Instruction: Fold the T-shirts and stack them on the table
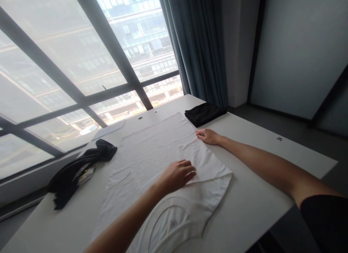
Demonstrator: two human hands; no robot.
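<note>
A white T-shirt point(152, 144) lies spread over the white table, its collar point(168, 209) toward me and its hem at the far end. My left hand point(178, 175) rests on the upper part of the shirt near the collar and a sleeve, fingers slightly bent and apart, palm down. Along the shirt's right side, my right hand point(208, 136) has its thumb and fingertips pinched at the edge of the cloth. Just beyond that hand sits a folded black garment point(203, 113).
A crumpled black garment with a print point(81, 169) lies at the table's left edge. The white table point(252, 137) has small cable holes at its far side. Large windows point(89, 46) stand behind it, with a blue-grey curtain point(201, 46) beside them.
</note>
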